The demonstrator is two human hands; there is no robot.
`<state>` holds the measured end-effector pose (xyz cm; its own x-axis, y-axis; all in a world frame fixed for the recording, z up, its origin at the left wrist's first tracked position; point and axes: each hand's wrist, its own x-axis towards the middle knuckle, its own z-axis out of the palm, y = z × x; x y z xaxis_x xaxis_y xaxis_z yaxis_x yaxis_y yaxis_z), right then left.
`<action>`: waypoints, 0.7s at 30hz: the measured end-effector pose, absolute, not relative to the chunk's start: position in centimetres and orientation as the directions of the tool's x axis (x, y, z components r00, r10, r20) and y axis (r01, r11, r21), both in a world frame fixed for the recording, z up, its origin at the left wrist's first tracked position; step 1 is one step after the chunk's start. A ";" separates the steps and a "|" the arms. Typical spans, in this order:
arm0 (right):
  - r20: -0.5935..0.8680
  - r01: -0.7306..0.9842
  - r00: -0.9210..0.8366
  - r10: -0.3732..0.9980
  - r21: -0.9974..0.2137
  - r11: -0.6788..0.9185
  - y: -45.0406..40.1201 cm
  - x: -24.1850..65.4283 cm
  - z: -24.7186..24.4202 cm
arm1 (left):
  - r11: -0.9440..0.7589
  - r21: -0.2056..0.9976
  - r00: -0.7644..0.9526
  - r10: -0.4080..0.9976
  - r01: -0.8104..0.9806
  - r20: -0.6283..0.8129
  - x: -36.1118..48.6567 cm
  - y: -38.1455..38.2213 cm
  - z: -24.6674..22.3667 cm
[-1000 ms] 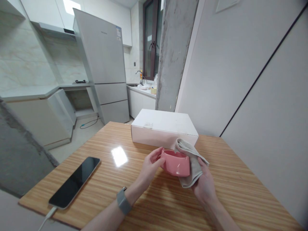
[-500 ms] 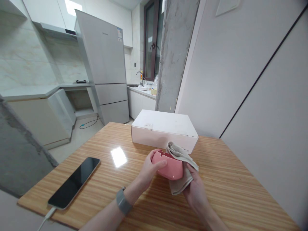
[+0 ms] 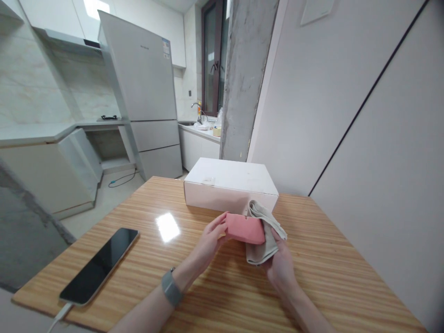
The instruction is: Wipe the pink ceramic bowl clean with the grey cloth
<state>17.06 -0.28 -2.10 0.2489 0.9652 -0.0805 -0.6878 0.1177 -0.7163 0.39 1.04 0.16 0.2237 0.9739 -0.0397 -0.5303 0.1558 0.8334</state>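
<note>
A pink object [image 3: 244,228] with a small notch in its upper edge is held up over the wooden table, in front of the white box. My left hand [image 3: 212,238], with a grey band on the wrist, grips its left end. Around a folded light-grey cloth [image 3: 259,252] my right hand [image 3: 280,259] is closed, and the cloth presses against the pink object's right end. Some of my right fingers are hidden behind the cloth.
The white box [image 3: 231,178] lies at the table's [image 3: 333,273] far edge. On the left rests a black phone [image 3: 100,266] with a white cable [image 3: 61,316] plugged in. Beyond stand a fridge [image 3: 142,78], a sink counter [image 3: 201,138] and a concrete column [image 3: 243,78].
The pink object has been turned, so its opening no longer shows and a flatter face is visible. My left thumb has shifted to its left end. The view has moved slightly.
</note>
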 end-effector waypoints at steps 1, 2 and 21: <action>-0.107 -0.687 0.271 0.956 -0.717 0.115 -0.2 17.1 -1.6 | 0.140 0.833 0.222 0.975 -0.535 -0.021 0.4 0.9 0.3; -0.122 -0.685 0.286 0.950 -0.719 0.114 -0.2 17.1 -1.1 | 0.116 0.838 0.216 0.976 -0.534 0.003 0.5 0.8 0.4; -0.125 -0.659 -0.142 0.982 -0.728 -0.188 -1.2 16.7 2.1 | 0.018 0.897 0.324 0.936 -0.442 0.141 0.1 -0.2 1.2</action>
<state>16.71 -1.19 2.09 -0.1422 0.9819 -0.1252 -0.6592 -0.1883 -0.7280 0.06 -0.16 1.22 0.3238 0.9356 0.1408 -0.4420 0.0180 0.8968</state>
